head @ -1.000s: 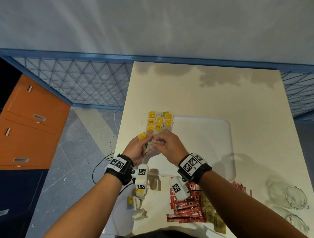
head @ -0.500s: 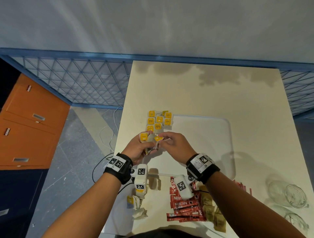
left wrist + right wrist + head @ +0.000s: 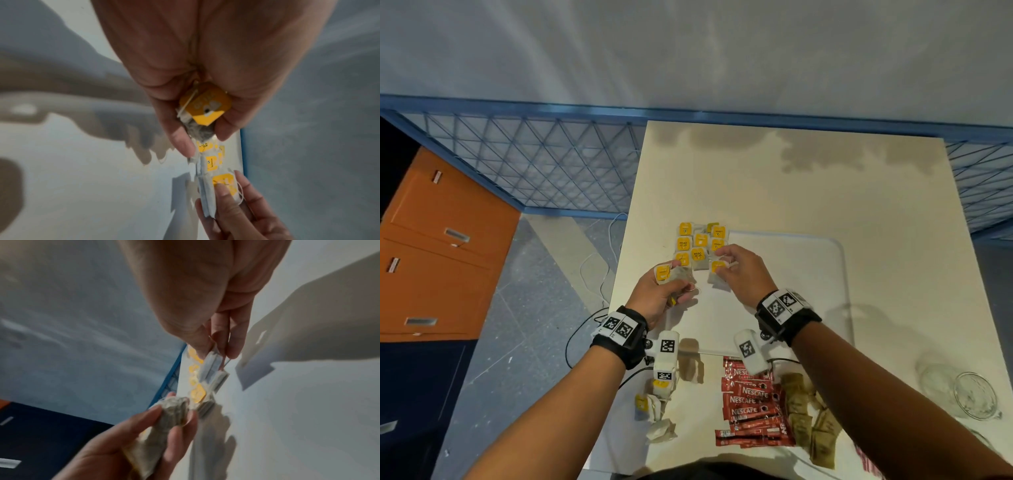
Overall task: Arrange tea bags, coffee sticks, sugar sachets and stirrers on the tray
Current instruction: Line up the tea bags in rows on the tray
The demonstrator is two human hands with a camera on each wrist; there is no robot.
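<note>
Since a moment ago the hands have been drawn apart. A bunch of tea bags (image 3: 674, 277) is gripped in the left hand (image 3: 659, 295); one tea bag (image 3: 717, 274) is pinched by the right hand (image 3: 744, 274) over the tray (image 3: 808, 291), beside the laid-out rows (image 3: 698, 243).

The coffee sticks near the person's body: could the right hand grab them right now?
Probably not at once: the right hand is pinching a tea bag over the tray. The coffee sticks lie uncovered under its wrist, so reach seems free once it lets go.
</note>
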